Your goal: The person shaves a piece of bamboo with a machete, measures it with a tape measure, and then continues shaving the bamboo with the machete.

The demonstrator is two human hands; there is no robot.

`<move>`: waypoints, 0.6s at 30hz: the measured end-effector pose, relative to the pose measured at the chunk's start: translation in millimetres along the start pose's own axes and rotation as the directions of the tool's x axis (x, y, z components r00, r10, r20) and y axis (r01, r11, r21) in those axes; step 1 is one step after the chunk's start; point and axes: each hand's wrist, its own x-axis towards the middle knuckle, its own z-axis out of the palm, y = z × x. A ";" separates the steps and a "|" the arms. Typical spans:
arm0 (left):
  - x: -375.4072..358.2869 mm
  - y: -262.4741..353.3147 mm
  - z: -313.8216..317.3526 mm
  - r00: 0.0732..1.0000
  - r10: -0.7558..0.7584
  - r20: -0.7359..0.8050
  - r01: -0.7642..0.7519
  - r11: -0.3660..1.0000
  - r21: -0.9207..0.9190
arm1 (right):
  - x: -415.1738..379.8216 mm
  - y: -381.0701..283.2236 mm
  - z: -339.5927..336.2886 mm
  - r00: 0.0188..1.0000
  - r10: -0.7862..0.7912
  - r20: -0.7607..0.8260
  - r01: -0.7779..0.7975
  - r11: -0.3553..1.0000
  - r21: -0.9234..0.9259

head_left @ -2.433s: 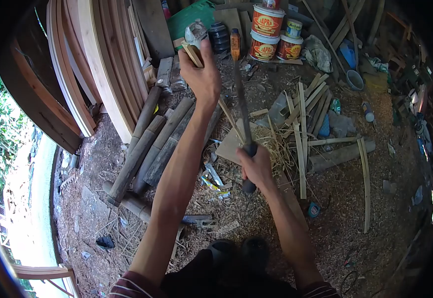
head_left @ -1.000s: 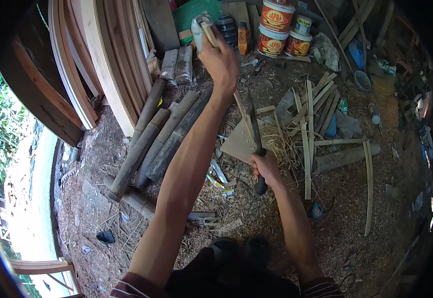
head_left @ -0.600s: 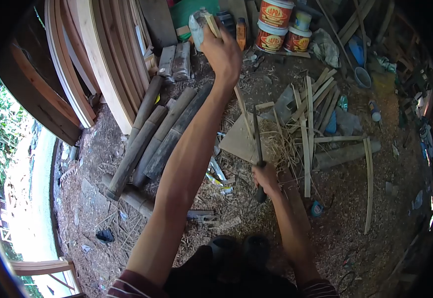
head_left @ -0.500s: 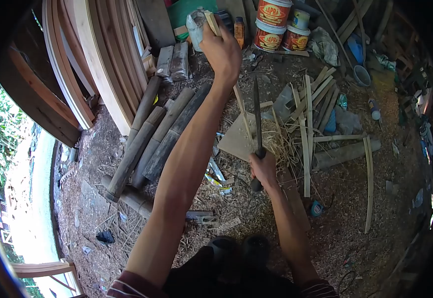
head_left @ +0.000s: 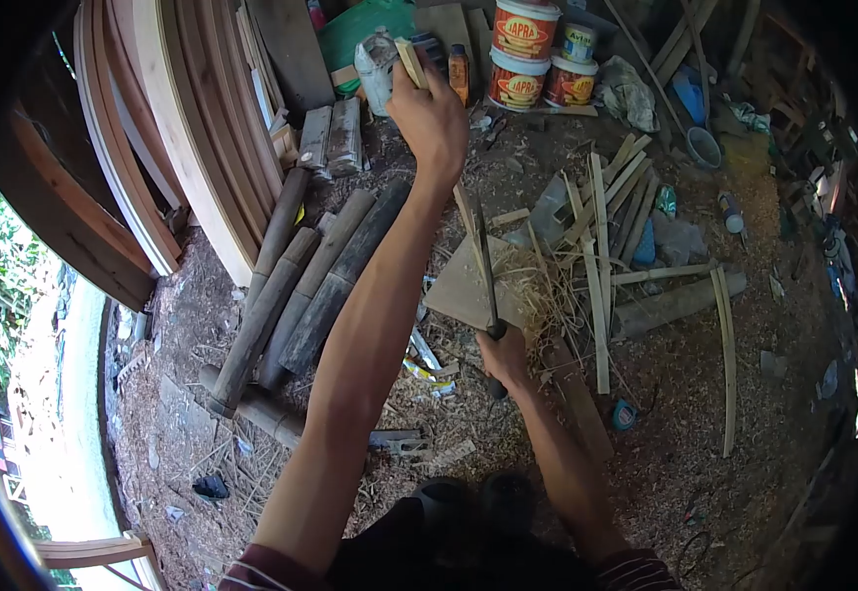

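My left hand, stretched far forward, is closed around a pale bamboo strip. One end of the strip sticks out above my fingers, and its lower part shows below my wrist. In my right hand is the dark handle of a long-bladed knife. Its narrow blade points up and away, and the tip overlaps the strip's lower part in this view. Below the blade lies a flat board on the ground, beside a heap of thin shavings.
Thick bamboo poles lie to the left, near leaning curved planks. Split strips are scattered at right, with a tape measure nearby. Paint buckets, a bottle and a grey container stand at the back.
The knife and my right hand have shifted slightly left and down, bringing the blade closer to the strip. My left hand keeps its hold. The whole view has shifted a little.
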 end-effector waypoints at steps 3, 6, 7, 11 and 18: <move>-0.6 -0.4 -1.1 0.995 0.088 -0.056 -0.088 0.996 0.015 | 6.4 35.0 4.2 0.934 0.355 0.047 -0.358 0.917 0.174; 4.9 -1.7 -1.7 0.999 0.008 -0.044 -0.009 1.000 -0.012 | 0.2 21.6 -5.6 0.959 0.279 0.055 -0.281 0.959 0.041; 3.1 -3.5 -3.4 0.999 0.005 -0.039 -0.006 1.000 -0.006 | -1.2 20.0 -4.7 0.969 0.243 0.049 -0.245 0.968 0.059; 2.9 -2.6 -5.1 1.000 0.000 -0.025 -0.001 1.000 -0.016 | -14.8 25.7 1.6 0.998 -0.015 -0.053 0.005 0.984 -0.178; 12.2 -20.5 -16.2 0.995 0.088 -0.036 -0.091 0.992 -0.092 | -1.7 62.5 -10.4 0.966 0.253 0.048 -0.246 0.963 -0.106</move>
